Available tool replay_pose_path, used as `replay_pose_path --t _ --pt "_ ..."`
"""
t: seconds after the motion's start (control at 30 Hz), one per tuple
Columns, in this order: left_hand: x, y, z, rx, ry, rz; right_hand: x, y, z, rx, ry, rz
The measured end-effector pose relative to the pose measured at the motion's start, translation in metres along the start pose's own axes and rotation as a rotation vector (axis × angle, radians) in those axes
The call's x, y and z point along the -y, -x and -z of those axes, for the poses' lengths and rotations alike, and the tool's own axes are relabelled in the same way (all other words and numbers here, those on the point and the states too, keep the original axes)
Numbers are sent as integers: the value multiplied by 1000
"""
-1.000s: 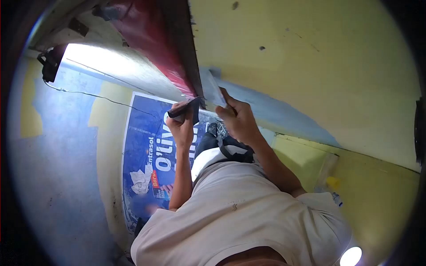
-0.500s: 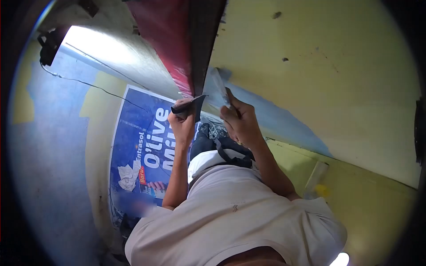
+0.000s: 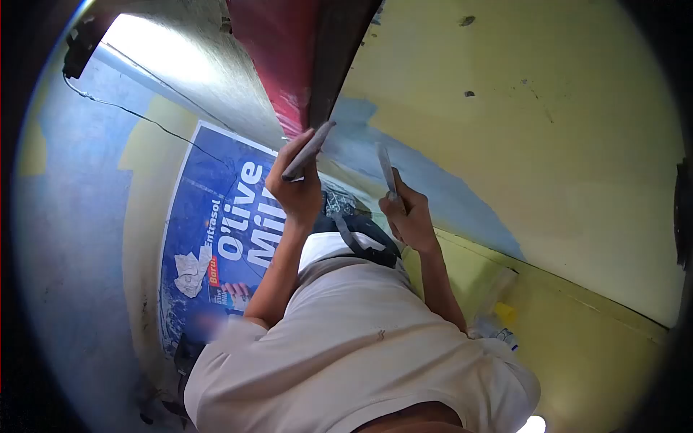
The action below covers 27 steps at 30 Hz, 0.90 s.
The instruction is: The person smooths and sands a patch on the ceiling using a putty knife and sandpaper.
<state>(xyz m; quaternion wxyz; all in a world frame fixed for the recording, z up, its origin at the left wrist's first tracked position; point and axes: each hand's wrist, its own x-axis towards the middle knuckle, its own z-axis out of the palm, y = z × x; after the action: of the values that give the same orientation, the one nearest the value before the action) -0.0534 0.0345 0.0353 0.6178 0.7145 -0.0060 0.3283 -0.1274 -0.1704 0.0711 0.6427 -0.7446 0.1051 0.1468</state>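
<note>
My left hand is closed around a flat dark grey piece, its upper tip right by the lower end of a dark-edged red panel. To the right, my right hand grips a narrow pale scraper whose blade points upward. Behind that blade is a yellow wall with a blue-grey patch. The scraper and the grey piece are held apart from each other.
A blue milk poster hangs on the left, with a thin wire running across the wall towards it. Low on the right are a ledge and a yellow object. Bright light comes from the upper left.
My right hand and the scraper have moved right and down, away from my left hand. The grey piece in my left hand has turned and now shows as a narrow slanted strip.
</note>
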Motion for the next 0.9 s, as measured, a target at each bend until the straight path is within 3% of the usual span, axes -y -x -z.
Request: replay_pose_path --t 0.07,0.17,0.2,0.3,0.33,0.43,0.57,0.73,0.9 --pt "-15 -7 -16 -96 -24 -221 1 4 4 -27 -11 89" --pt "-5 -6 -45 6 -56 -302 1 11 13 -76 19 -93" --pt "7 8 -46 116 -54 -193 3 12 13 -81 25 -59" --pt "39 50 -32 189 -135 42 3 14 11 -98 37 57" --pt "42 54 -26 151 -152 -18 1 14 12 -60 63 128" --pt "39 55 -14 197 -58 174 9 12 -5 43 -247 140" --pt "39 41 -7 266 14 226 12 -14 -45 126 -499 264" --pt "21 31 8 186 15 189 33 -36 -71 63 -466 329" --pt "29 37 20 138 -44 193 43 -23 -61 71 -418 233"
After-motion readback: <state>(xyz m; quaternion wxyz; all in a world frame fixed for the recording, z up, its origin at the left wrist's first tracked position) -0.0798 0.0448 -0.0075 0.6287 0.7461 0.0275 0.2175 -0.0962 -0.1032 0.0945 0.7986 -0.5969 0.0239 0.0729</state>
